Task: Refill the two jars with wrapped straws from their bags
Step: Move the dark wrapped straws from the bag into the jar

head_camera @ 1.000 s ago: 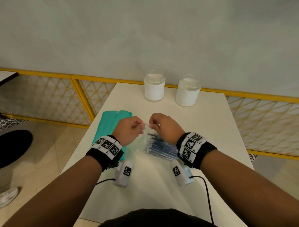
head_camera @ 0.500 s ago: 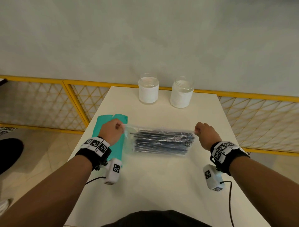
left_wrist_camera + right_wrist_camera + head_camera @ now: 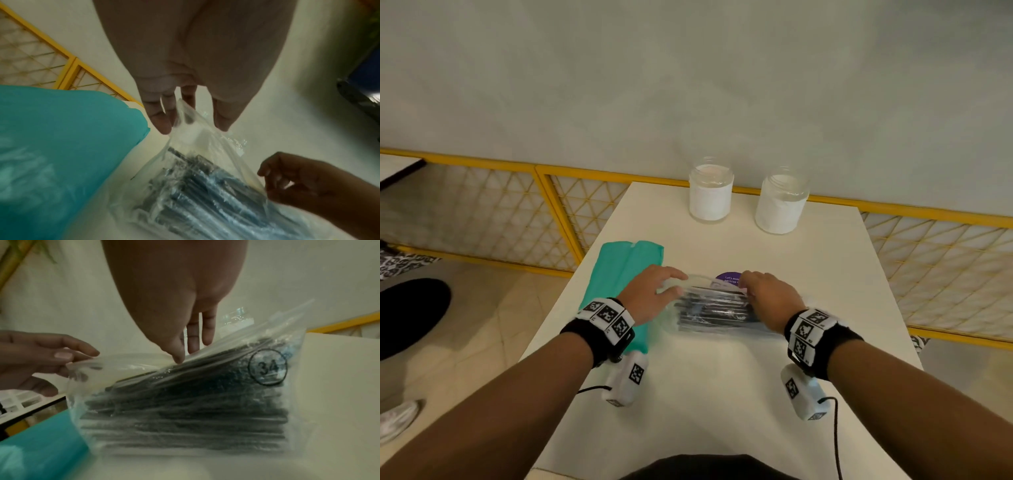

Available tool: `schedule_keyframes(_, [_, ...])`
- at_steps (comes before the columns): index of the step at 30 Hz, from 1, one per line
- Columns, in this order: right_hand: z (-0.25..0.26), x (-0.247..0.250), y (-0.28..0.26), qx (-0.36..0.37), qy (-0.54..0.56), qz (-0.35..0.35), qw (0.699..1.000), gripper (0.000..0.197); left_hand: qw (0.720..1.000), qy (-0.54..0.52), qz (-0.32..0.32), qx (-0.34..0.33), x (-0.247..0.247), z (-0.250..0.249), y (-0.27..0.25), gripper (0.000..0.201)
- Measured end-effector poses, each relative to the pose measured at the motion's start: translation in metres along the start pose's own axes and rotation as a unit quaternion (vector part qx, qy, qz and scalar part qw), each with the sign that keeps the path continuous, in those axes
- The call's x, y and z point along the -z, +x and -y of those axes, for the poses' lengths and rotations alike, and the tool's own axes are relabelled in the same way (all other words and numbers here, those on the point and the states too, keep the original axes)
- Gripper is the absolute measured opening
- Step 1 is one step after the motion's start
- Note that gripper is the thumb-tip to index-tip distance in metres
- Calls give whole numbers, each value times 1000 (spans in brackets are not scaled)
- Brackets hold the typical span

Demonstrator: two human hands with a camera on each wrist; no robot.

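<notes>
Straws, dark, wrapped: inside clear bag lying on table. Left hand and right hand pinch its mouth; spread lips evenly, bag kept flat.

Your head view is evenly and softly lit, with faint shadows on the table and straight rails bowed by wide-angle distortion. Both wrist views are dimmer and grainy: your palms fill the top, out of focus, and small glints speckle the clear bag.
</notes>
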State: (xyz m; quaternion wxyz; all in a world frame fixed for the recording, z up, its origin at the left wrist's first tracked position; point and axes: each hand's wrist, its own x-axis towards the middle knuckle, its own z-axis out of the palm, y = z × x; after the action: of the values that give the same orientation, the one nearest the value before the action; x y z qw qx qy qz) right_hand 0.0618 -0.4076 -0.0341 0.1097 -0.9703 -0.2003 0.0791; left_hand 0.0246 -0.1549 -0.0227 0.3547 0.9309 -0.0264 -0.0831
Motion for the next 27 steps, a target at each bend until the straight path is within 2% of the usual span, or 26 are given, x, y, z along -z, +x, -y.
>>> schedule_keyframes(2, [-2,1,0,13,20,-1,1000,30,998,65,6,2,-4,1,4,29])
schedule_keyframes(4, [-6,4,2,20,36,-4,999,25,996,78,-23,42,-6,0,11,52])
schedule_keyframes(6, [-11,6,5,20,29,-5,999,25,993,75,-41,78,-7,-5,15,59])
schedule_keyframes(8, [-14,8,8,14,8,9,1000,29,991,98,-33,85,-6,-10,17,51])
schedule_keyframes(11, [-18,15,14,16,10,33,999,39,992,97,-18,82,-4,-14,21,23])
schedule_keyframes(14, [-24,30,16,28,26,115,993,78,995,62,-10,81,1,-16,24,51])
schedule_keyframes(15, [-25,37,18,28,20,146,989,84,995,58,-4,78,3,-17,25,56])
schedule_keyframes(16, [-25,45,23,29,8,171,985,84,995,58,4,79,5,-17,27,59])
schedule_keyframes(18, [-23,65,40,40,-1,193,980,67,995,65,14,74,9,-18,33,61])
schedule_keyframes(20, [-13,86,70,44,26,164,985,47,995,68,27,67,13,-17,41,62])
schedule_keyframes(22, [0,104,112,44,33,126,991,40,994,73,49,57,17,-16,50,63])
schedule_keyframes(24, [12,113,160,34,17,89,995,46,994,72,71,45,21,-14,59,63])
schedule_keyframes(27, [20,106,232,-3,-7,61,998,65,993,71,95,27,26,-6,71,64])
